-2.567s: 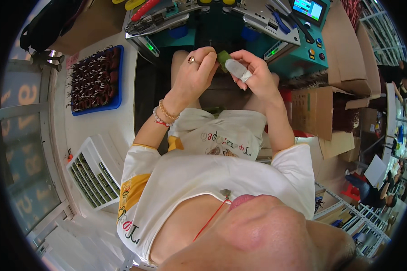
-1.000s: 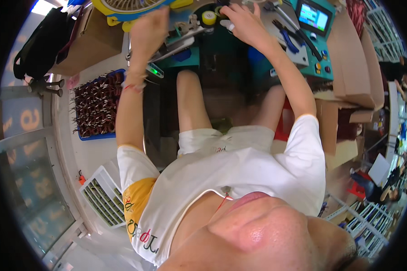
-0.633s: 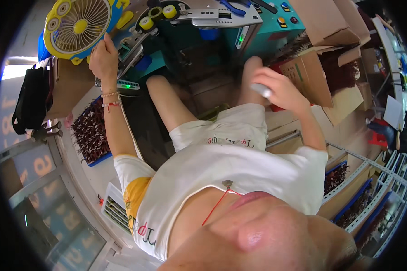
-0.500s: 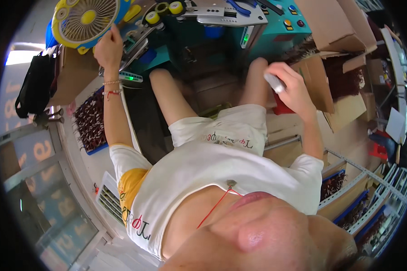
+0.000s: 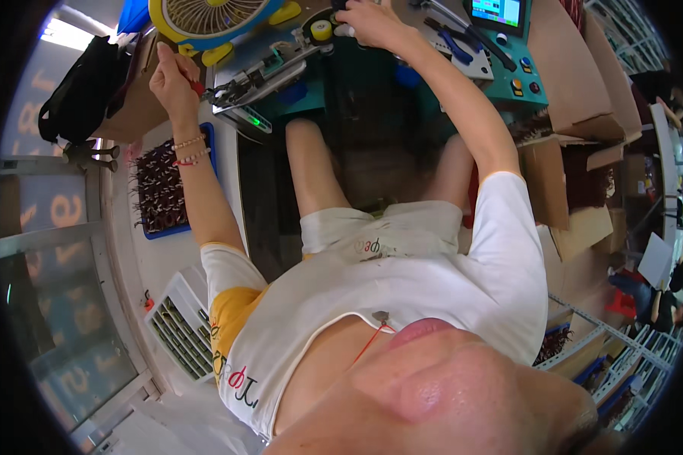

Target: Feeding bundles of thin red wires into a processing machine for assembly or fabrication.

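My left hand (image 5: 176,85) is closed beside the left end of a metal guide rail (image 5: 262,80), its thumb pointing up. Something small and red (image 5: 197,86) shows at its fingers, too little of it to name. My right hand (image 5: 370,24) reaches to the middle of the machine, fingers curled by a dark part at the picture's top edge. A small pale piece (image 5: 344,30) shows beneath those fingers; its kind is unclear. Just left of that hand is a yellow roller (image 5: 321,30). Blue-handled pliers (image 5: 457,47) lie on the machine's metal plate to the right.
A yellow-and-blue fan (image 5: 212,23) stands at the far left. A screen (image 5: 498,14) and button panel (image 5: 525,80) are at the right, beside open cardboard boxes (image 5: 550,178). Left of my legs lie a blue tray (image 5: 211,163) of dark brown pieces and a white slotted tray (image 5: 176,292).
My right hand, which held a grey oblong thing by my right knee, has moved up to the machine. My left hand now shows something red at its fingers. The whole view has shifted.
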`<move>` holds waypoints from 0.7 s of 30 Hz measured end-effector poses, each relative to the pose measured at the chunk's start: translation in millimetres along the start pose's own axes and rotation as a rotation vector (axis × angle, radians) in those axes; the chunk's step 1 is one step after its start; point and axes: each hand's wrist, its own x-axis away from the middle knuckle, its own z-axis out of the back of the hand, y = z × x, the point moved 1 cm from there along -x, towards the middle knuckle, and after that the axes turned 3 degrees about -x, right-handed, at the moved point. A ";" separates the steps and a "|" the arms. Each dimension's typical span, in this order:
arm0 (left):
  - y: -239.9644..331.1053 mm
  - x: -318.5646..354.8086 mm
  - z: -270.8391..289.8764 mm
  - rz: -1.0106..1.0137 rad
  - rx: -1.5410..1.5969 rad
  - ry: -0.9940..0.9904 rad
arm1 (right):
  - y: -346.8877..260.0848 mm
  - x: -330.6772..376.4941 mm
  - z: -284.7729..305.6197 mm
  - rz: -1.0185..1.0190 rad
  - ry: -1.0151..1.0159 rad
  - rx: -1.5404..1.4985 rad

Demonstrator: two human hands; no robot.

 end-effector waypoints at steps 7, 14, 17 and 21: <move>-51.5 13.0 -91.0 -0.478 -1.267 -0.058 | 12.3 5.3 -23.6 -0.148 -0.180 0.139; -66.7 21.8 -76.3 -0.506 -1.442 0.003 | -19.2 185.7 145.8 -0.170 0.115 -0.132; -65.4 18.9 -63.0 -0.510 -1.479 -0.022 | 17.7 300.8 223.9 -0.409 0.470 0.004; -55.2 11.9 -77.4 -0.500 -1.446 -0.072 | 131.5 518.7 276.2 -1.045 0.778 0.295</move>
